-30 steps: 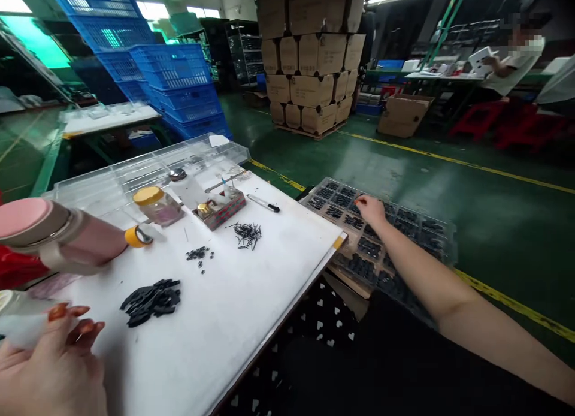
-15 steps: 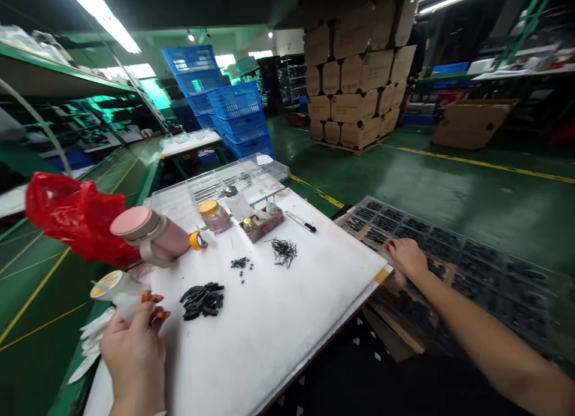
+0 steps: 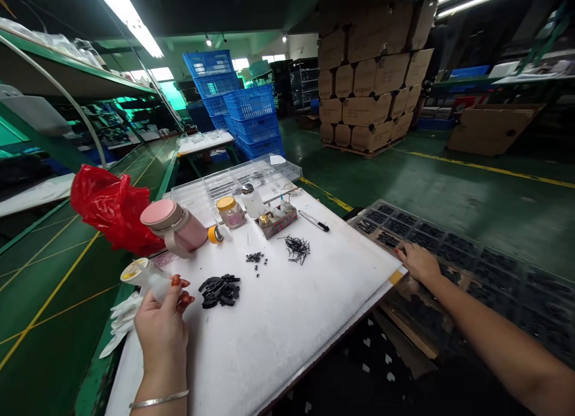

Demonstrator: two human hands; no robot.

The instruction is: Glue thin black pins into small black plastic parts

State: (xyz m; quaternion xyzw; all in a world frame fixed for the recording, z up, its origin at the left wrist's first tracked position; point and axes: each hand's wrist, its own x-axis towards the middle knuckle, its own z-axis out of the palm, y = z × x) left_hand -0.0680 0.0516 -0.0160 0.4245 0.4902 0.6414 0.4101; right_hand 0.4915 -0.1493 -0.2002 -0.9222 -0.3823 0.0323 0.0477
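Note:
My left hand [image 3: 162, 326] is raised over the near left of the white table [image 3: 287, 308] and grips a small clear bottle with a yellow cap [image 3: 142, 276]. Just right of it lies a pile of flat black parts [image 3: 220, 291]. My right hand [image 3: 418, 262] reaches off the table's right edge and rests palm down on a clear tray of black parts [image 3: 453, 254]; I cannot tell if it holds a part. Farther up the table lie small black rings [image 3: 254, 258] and a heap of thin black pins [image 3: 297, 247].
A pink flask [image 3: 176, 225], red plastic bag [image 3: 110, 206], yellow-lidded jar [image 3: 230, 211], small box of tools [image 3: 275, 219], pen [image 3: 314, 220] and clear divided cases [image 3: 233, 179] sit at the table's back. Blue crates [image 3: 242, 107] and stacked cartons [image 3: 372, 74] stand on the green floor beyond.
The view has swung left and up. My right hand has slid back along the tray toward the table edge. My left hand keeps hold of the bottle.

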